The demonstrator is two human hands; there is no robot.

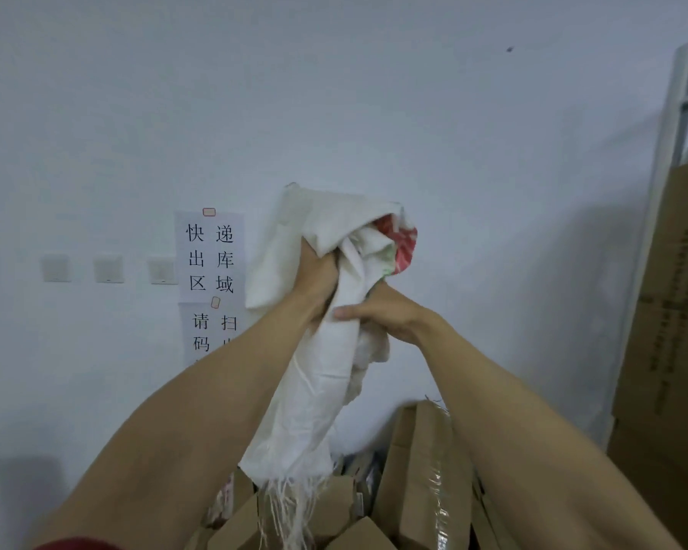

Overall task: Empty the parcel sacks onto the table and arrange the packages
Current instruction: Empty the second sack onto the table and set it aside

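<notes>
Your left hand point(321, 279) and right hand point(380, 316) both clutch the bunched white woven sack point(314, 398), cardboard parcels point(422, 470) heaped below them.

Cardboard packages point(235, 529) heaped, hiding supporting surface; tall taped box point(426, 470) on end.

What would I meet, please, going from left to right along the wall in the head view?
Wall switches → paper sign → white sack → cardboard sheet.
</notes>
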